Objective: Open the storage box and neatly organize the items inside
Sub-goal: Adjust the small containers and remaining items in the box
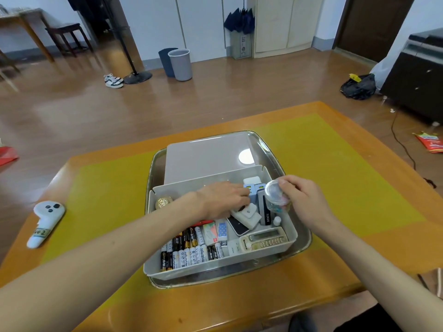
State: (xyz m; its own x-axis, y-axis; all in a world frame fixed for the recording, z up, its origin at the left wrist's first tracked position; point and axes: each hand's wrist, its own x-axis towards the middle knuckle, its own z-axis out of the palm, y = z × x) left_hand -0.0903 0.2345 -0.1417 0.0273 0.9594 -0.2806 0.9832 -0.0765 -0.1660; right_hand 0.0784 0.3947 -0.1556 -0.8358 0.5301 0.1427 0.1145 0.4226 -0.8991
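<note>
The open grey storage box (211, 268) stands in a metal tray (275, 152) on the table. Its lid (206, 159) lies flat behind it in the tray. Inside, several batteries (189, 250) lie in rows at the front left, with a calculator (266, 239), a phone (238, 227), a white adapter (248, 215) and blue chargers (257, 189) to the right. My left hand (223, 200) reaches into the box, fingers down on the items beside the blue chargers. My right hand (302, 197) holds a small clear round container (275, 191) above the box's right side.
A white handheld controller (45, 221) lies on the table's left side. A gold round object (163, 202) sits in the box's back left corner. The yellow mat (335, 176) spreads around the tray. Bins, shoes and a stand are on the floor beyond.
</note>
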